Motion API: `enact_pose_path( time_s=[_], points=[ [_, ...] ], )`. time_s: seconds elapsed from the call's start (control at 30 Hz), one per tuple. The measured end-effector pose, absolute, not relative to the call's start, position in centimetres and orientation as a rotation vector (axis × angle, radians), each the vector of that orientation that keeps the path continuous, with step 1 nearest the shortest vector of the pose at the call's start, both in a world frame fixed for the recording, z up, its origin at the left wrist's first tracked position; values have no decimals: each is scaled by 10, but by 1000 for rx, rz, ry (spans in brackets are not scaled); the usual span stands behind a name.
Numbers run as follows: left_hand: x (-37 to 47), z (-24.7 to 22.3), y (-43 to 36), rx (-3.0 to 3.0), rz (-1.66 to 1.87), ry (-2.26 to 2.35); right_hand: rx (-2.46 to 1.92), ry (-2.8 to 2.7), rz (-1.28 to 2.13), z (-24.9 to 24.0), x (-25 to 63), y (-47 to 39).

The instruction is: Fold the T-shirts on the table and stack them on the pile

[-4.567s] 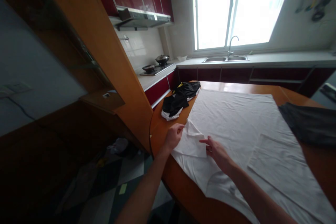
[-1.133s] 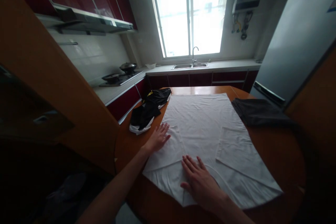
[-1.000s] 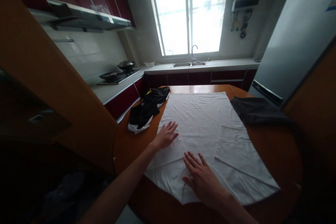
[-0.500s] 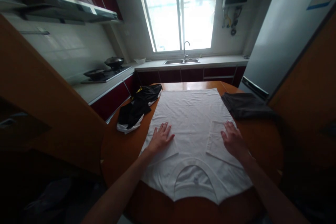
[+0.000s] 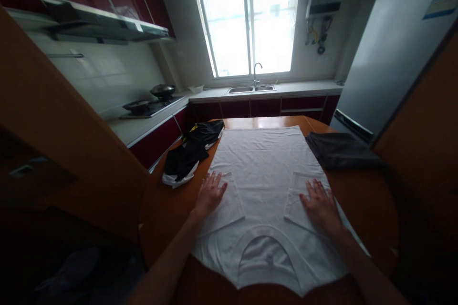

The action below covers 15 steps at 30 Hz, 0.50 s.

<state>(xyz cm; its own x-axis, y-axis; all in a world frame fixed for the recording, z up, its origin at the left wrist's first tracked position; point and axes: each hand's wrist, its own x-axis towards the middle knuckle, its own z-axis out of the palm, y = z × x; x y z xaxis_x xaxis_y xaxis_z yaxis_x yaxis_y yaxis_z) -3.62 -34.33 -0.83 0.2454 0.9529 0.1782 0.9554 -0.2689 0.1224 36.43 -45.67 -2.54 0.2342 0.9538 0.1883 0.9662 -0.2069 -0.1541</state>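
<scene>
A white T-shirt (image 5: 263,176) lies spread on the round wooden table (image 5: 168,219), its neckline towards me and its hem at the far side. Both sleeves are folded inward over the body. My left hand (image 5: 211,194) rests flat on the folded left sleeve (image 5: 231,205), fingers apart. On the other side, my right hand (image 5: 321,204) lies on the right sleeve (image 5: 295,195), its fingers spread too. Neither hand grips the cloth.
A black and white garment (image 5: 188,152) lies crumpled at the table's left. Folded dark grey cloth (image 5: 341,150) sits at the right edge. Beyond are a counter with a sink (image 5: 250,89), a stove with pans (image 5: 162,90) and a fridge (image 5: 386,52).
My left hand has slid a little outward to the left, off the shirt's middle. My right hand has moved slightly nearer to me. The whole view has tilted up a little.
</scene>
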Motion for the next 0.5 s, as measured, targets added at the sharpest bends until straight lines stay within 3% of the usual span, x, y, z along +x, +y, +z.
enact_pose_path(
  time_s=[0.2,0.5],
  points=[
    [-35,-12,-346,-2432,-316,-1902,-2261,-1650,-102,-9,380,-434],
    [-33,-6,-347,-2431,-255,-1953,-2398,-1660,-65,-27,384,-434]
  ],
)
